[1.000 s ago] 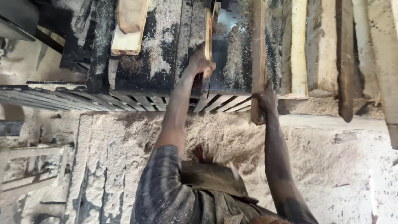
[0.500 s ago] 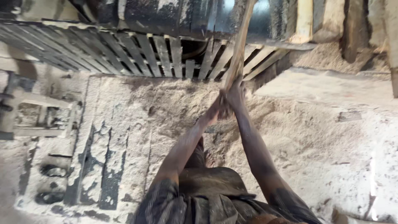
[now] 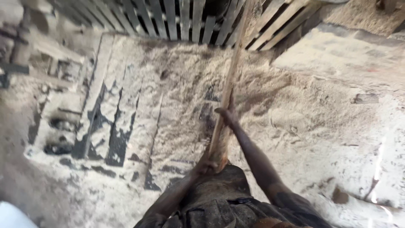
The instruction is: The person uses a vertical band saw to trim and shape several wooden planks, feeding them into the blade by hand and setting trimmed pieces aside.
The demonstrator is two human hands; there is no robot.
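Two hands, left hand (image 3: 206, 165), right hand (image 3: 226, 115), grip long rough plank (image 3: 231, 80).

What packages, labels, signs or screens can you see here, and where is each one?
None in view. The left hand and right hand grip a long wooden strip above a sawdust-covered floor, with a slatted wooden grate at the top.
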